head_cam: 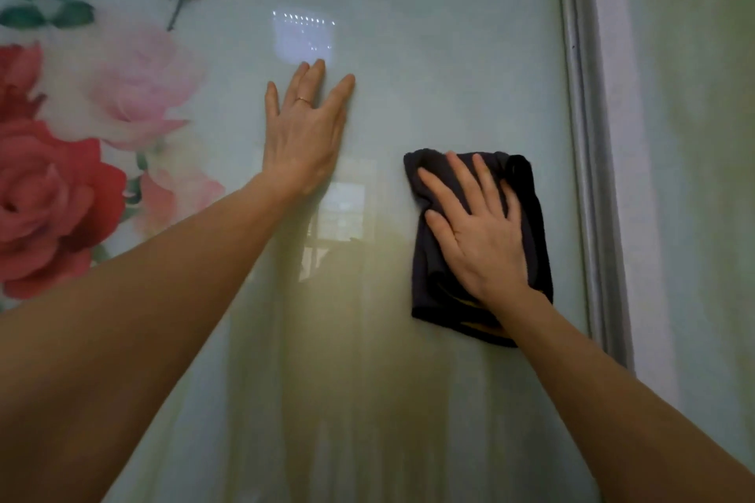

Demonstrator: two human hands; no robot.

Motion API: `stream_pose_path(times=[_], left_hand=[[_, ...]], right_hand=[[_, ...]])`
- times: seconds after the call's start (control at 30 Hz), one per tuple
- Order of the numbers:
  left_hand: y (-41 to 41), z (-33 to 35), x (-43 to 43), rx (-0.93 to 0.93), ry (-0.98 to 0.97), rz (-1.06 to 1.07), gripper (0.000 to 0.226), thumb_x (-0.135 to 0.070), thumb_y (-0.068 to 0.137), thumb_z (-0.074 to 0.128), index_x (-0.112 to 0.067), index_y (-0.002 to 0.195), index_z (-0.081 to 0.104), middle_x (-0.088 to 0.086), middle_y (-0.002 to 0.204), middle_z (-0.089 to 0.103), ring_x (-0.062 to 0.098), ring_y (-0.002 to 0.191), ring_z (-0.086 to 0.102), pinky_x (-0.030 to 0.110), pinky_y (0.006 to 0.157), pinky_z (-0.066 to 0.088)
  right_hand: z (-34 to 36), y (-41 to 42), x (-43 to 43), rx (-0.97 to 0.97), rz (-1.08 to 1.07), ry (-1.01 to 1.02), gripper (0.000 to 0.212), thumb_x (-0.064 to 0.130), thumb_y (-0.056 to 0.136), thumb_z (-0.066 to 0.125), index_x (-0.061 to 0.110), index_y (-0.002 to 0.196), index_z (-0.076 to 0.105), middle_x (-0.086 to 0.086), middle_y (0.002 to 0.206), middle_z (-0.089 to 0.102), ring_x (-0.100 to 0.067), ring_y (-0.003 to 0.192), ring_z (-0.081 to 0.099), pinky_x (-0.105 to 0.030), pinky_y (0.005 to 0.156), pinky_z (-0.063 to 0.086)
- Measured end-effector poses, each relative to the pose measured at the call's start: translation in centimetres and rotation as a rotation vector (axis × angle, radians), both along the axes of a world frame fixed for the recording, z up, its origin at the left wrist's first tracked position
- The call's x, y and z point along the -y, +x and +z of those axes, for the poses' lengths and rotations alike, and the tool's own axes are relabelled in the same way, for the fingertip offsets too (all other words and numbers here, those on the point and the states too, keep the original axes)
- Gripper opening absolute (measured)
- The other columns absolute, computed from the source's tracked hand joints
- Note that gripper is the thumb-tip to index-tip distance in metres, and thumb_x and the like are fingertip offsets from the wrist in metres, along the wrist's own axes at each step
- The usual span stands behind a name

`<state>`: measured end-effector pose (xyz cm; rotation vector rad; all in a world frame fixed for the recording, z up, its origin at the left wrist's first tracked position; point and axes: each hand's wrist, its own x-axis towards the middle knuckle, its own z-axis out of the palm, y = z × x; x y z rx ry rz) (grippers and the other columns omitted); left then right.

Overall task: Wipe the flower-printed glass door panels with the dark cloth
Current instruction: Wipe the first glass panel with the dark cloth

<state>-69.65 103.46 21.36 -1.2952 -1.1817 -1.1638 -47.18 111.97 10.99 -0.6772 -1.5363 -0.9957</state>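
Dark grey folded cloth (531, 216) sat pinned under your right hand (478, 233), fingers spread flat, pressing it to the pale green flower-printed glass door panel (429, 53). Your left hand (304, 135), equally flat, braced bare glass up-left of it. You likely needed even pressure and overlapping strokes toward the grey metal frame (580, 135) just right.

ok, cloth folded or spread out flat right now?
Folded: the dark cloth shows doubled layers and bunched creases, a compact pad pressed to the glass panel under the right hand.
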Motion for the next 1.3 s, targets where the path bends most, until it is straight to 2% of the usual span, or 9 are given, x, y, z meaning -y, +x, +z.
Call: stream_pose_path(times=[0.1, 0.33, 0.5, 0.57, 0.73, 0.87, 1.03, 1.1, 1.3], left_hand=[[-0.3, -0.4, -0.2, -0.009, 0.006, 0.012, 0.046, -0.029, 0.111, 0.028, -0.030, 0.157, 0.032, 0.013, 0.167, 0.016, 0.028, 0.155, 0.009, 0.053, 0.123, -0.003], [-0.8, -0.5, -0.3, -0.004, 0.016, 0.006, 0.046, -0.028, 0.110, 0.029, -0.030, 0.156, 0.033, 0.012, 0.167, 0.017, 0.027, 0.155, 0.010, 0.053, 0.123, -0.002], [-0.7, -0.4, -0.1, -0.021, 0.006, -0.010, 0.046, -0.028, 0.110, 0.029, -0.031, 0.157, 0.032, 0.011, 0.167, 0.016, 0.026, 0.155, 0.009, 0.052, 0.123, -0.003], [-0.8, -0.4, 0.0, -0.026, 0.003, -0.011, 0.046, -0.028, 0.110, 0.030, -0.031, 0.156, 0.032, 0.011, 0.167, 0.016, 0.026, 0.155, 0.008, 0.052, 0.123, -0.003], [-1.3, -0.6, -0.1, -0.027, 0.000, -0.045, 0.046, -0.025, 0.110, 0.031, -0.030, 0.156, 0.035, 0.012, 0.167, 0.017, 0.027, 0.155, 0.010, 0.051, 0.122, -0.003], [-1.6, -0.9, 0.0, -0.035, -0.009, -0.054, 0.046, -0.023, 0.110, 0.032, -0.029, 0.156, 0.034, 0.011, 0.167, 0.017, 0.026, 0.155, 0.011, 0.050, 0.123, -0.002], [-1.7, -0.9, 0.1, -0.049, -0.025, -0.053, 0.048, -0.025, 0.110, 0.031, -0.032, 0.157, 0.030, 0.009, 0.168, 0.013, 0.023, 0.155, 0.007, 0.047, 0.123, -0.004], [-1.8, -0.7, 0.2, -0.048, -0.039, -0.043, 0.049, -0.025, 0.110, 0.030, -0.033, 0.158, 0.028, 0.008, 0.168, 0.011, 0.023, 0.156, 0.006, 0.047, 0.123, -0.004], [-2.7, -0.8, 0.8, -0.064, -0.079, -0.018, 0.049, -0.025, 0.110, 0.028, -0.032, 0.159, 0.025, 0.007, 0.169, 0.009, 0.023, 0.156, 0.003, 0.046, 0.124, -0.002]], right_hand=[[-0.7, -1.7, 0.4, -0.064, -0.009, 0.015, 0.052, 0.047, 0.106, 0.027, 0.035, 0.156, 0.036, -0.003, 0.167, 0.027, -0.028, 0.155, 0.019, -0.054, 0.119, 0.019], [-1.8, -2.3, 0.6, 0.116, -0.011, 0.075, 0.050, 0.048, 0.106, 0.031, 0.037, 0.153, 0.041, 0.000, 0.165, 0.030, -0.026, 0.154, 0.022, -0.052, 0.116, 0.024], [0.0, -3.7, 0.8, -0.242, 0.025, 0.001, 0.052, 0.048, 0.104, 0.031, 0.036, 0.153, 0.042, -0.004, 0.164, 0.034, -0.030, 0.152, 0.025, -0.056, 0.118, 0.020], [0.0, -5.3, 1.2, -0.286, 0.017, 0.008, 0.052, 0.048, 0.103, 0.032, 0.036, 0.153, 0.043, -0.005, 0.163, 0.035, -0.033, 0.152, 0.026, -0.059, 0.118, 0.020], [-2.3, -8.2, 2.6, 0.060, 0.005, 0.089, 0.050, 0.047, 0.104, 0.036, 0.037, 0.152, 0.043, -0.002, 0.164, 0.033, -0.031, 0.153, 0.024, -0.055, 0.116, 0.022], [-1.9, -6.5, 2.1, 0.143, 0.030, 0.098, 0.050, 0.048, 0.104, 0.035, 0.038, 0.151, 0.045, -0.001, 0.164, 0.034, -0.027, 0.154, 0.024, -0.053, 0.115, 0.025], [-0.8, -5.9, 1.2, -0.269, 0.030, 0.011, 0.051, 0.048, 0.103, 0.035, 0.037, 0.151, 0.045, -0.005, 0.163, 0.036, -0.033, 0.152, 0.026, -0.060, 0.118, 0.020], [-0.7, -8.0, 1.8, -0.349, 0.006, 0.025, 0.050, 0.046, 0.102, 0.039, 0.036, 0.150, 0.048, -0.007, 0.160, 0.039, -0.038, 0.149, 0.031, -0.064, 0.116, 0.024], [-1.8, -12.1, 3.6, -0.060, 0.046, 0.094, 0.049, 0.047, 0.104, 0.038, 0.036, 0.150, 0.048, -0.004, 0.162, 0.037, -0.035, 0.152, 0.026, -0.058, 0.116, 0.019]])
